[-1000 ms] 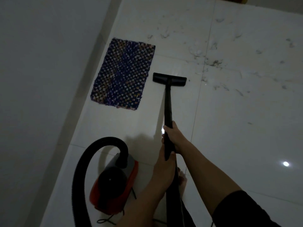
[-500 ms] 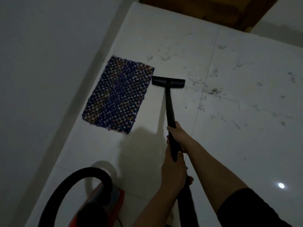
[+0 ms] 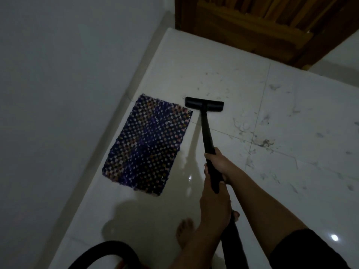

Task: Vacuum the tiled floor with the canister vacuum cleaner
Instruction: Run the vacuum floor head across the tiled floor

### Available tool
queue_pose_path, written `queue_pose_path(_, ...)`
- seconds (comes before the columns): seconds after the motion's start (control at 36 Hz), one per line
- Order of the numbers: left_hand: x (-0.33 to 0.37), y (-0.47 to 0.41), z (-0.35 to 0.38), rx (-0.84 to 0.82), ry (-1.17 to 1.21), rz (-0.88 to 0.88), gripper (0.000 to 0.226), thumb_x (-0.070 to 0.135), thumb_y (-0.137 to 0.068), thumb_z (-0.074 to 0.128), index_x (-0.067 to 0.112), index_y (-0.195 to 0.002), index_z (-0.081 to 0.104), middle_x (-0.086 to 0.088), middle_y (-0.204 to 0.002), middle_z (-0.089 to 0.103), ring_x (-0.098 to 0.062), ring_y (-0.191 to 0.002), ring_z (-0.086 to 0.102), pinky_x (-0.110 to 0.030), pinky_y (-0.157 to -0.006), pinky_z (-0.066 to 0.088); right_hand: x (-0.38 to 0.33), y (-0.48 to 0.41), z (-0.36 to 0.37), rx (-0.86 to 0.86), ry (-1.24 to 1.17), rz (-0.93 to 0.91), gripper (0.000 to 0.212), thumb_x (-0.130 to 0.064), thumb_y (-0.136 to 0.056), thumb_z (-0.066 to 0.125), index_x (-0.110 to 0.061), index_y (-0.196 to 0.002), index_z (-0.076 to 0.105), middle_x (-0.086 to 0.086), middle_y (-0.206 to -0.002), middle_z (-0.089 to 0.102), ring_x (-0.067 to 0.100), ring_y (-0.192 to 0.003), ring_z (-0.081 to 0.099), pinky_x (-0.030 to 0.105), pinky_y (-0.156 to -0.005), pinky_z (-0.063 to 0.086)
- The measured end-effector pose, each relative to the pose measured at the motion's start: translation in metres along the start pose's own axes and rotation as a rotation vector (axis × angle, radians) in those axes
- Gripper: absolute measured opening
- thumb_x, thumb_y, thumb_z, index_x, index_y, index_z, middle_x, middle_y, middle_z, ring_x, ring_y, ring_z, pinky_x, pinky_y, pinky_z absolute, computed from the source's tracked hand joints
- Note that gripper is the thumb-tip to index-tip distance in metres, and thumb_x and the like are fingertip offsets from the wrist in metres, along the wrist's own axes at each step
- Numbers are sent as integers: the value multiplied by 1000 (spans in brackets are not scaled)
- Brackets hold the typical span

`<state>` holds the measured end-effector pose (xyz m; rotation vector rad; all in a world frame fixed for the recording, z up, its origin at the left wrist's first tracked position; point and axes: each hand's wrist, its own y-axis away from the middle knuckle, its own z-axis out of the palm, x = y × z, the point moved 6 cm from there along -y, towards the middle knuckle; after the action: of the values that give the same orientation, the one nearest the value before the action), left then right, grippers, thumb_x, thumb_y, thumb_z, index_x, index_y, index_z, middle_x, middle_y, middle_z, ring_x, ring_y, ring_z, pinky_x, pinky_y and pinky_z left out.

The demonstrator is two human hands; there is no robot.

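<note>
Stood barefoot on glossy white tiled floor point(image 3: 310, 191), ribbed black vacuum hose point(image 3: 108, 246) looping nearest. Gripped the straight black wand point(image 3: 206, 129) with 2 hands: left hand point(image 3: 213, 206) wrapped low, right hand point(image 3: 217, 164) wrapped just ahead, nearer the head. Pointed its long axis forward. Had the flat black floor nozzle point(image 3: 204, 104) down just beside the blue-purple woven mat point(image 3: 149, 144). Likely needed a rightward sweep: grey hair and dust point(image 3: 264, 141) to the right and beyond.

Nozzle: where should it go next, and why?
Probably sweep the nozzle to the right, toward the hair and dirt scattered on the floor there. It sits beside the mat's far corner, and the left hand and right hand both grip the wand.
</note>
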<state>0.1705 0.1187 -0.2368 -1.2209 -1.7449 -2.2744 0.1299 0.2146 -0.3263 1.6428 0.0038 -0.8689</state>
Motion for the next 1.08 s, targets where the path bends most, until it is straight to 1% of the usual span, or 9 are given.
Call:
queue_pose_path(0.17,31,-13,-23,51,-4,-16,39,24,-102,34,34,-140,40,-4,-72,55,-14,-56,54,-26,-49,51,-29,-18,24,-14,25,30,39,-11,-101,40,-16,-138,31,11,-70,46,21,-53,45,33,-50,44)
queue_pose_path(0.31,56,-27,-38,71,46,-44,26,26,-102,35,33,-122,49,-6,-79,58,-13,-55,54,-18,-39,49,-51,-39,35,-5,87,15,45,-11,-99,42,-15,-142,29,10,-75,47,21,-59,47,33,-54,44)
queue_pose_path(0.39,70,-36,-44,109,-10,1,36,23,-102,37,30,-137,43,13,-73,51,1,-57,54,-6,-44,42,-64,-52,40,9,104,-25,45,-14,-98,45,-13,-141,32,8,-76,49,21,-61,48,32,-57,44)
queue_pose_path(0.53,90,-41,-46,96,95,-8,39,18,-102,38,35,-137,43,1,-58,55,1,-33,51,-16,-34,43,-78,-65,47,-4,128,-59,42,-20,-96,47,-16,-136,36,3,-77,49,20,-65,50,34,-64,44)
queue_pose_path(0.61,100,-48,-47,95,166,-18,32,18,-102,38,33,-128,50,11,-41,58,1,-33,51,-16,-33,43,-86,-78,48,-2,172,-60,42,-25,-95,48,-20,-135,36,4,-78,50,24,-70,52,39,-72,45)
queue_pose_path(0.67,109,-55,-47,91,205,-20,25,17,-103,38,33,-113,55,15,-36,56,2,-31,51,-14,-32,43,-96,-85,49,-4,191,-52,43,-26,-94,48,-23,-135,36,5,-77,50,25,-69,52,39,-71,45)
queue_pose_path(0.72,121,-60,-47,94,209,-11,23,17,-103,39,30,-114,55,16,-36,56,3,-31,51,-13,-32,43,-104,-91,48,-7,184,-46,44,-24,-93,48,-24,-135,37,6,-76,51,25,-66,51,38,-68,44)
queue_pose_path(0.94,139,-80,-42,173,149,26,35,20,-102,41,27,-136,46,0,-68,55,2,-36,53,-16,-35,46,-129,-111,44,-5,190,-71,56,-28,-89,50,-27,-142,33,3,-76,50,25,-70,52,40,-70,47)
queue_pose_path(1.08,147,-91,-44,197,60,76,41,21,-102,40,24,-142,43,4,-79,60,-8,-60,57,-14,-42,46,-142,-120,42,8,170,-94,58,-29,-90,51,-26,-144,31,3,-78,49,25,-76,53,44,-76,48)
